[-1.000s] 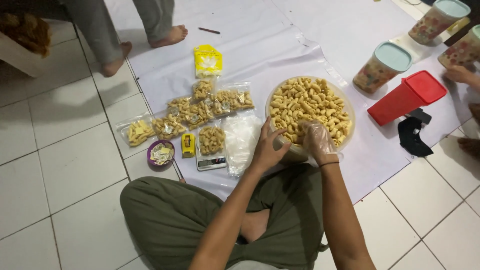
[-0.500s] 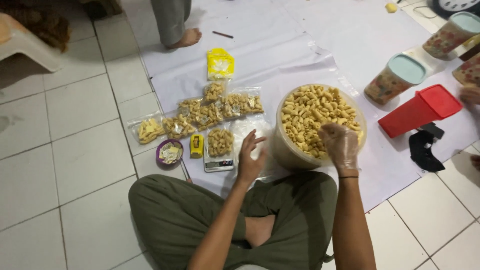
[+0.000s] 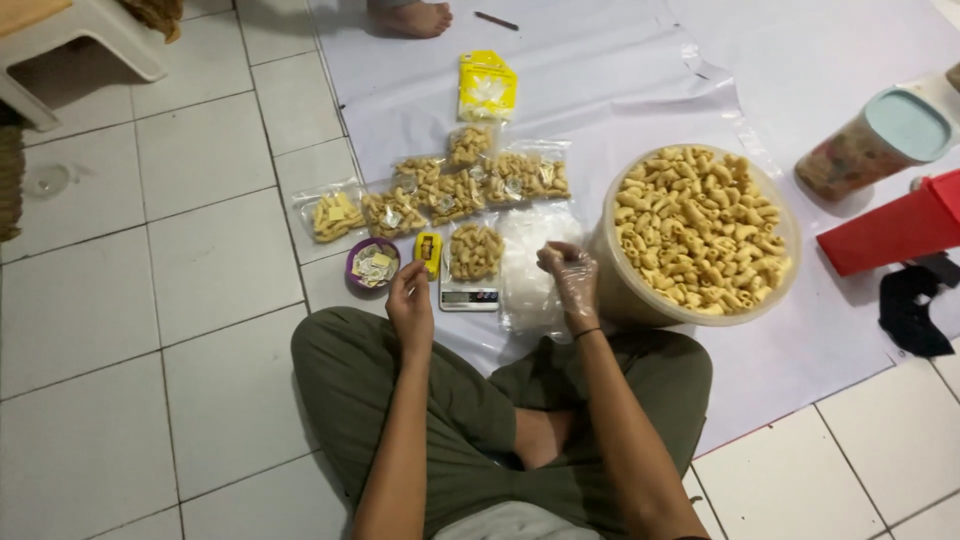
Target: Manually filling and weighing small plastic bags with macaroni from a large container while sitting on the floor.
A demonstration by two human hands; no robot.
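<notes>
I sit cross-legged on the floor. My left hand (image 3: 410, 300) is curled, its back to the camera, and its fingertips are by a small yellow object (image 3: 428, 251) and a purple bowl (image 3: 372, 264) of paper slips. My right hand (image 3: 572, 277), in a clear glove, has its fingers bunched over a pile of empty clear bags (image 3: 528, 300). I cannot tell whether it holds anything. Between my hands a bag of snacks (image 3: 475, 250) lies on a small scale (image 3: 470, 296). A large round tub (image 3: 612, 290) full of curled yellow snacks stands just right of my right hand.
Several filled snack bags (image 3: 440, 190) lie in a row beyond the scale, with a yellow packet (image 3: 485, 85) behind them. A red container (image 3: 890, 232), a teal-lidded jar (image 3: 880, 140) and a black cloth (image 3: 915, 312) are at the right. Another person's foot (image 3: 410, 18) is at the top.
My right hand has come out of the tub and moved left over the empty bags. My left hand has moved left from the bags to the yellow object and bowl.
</notes>
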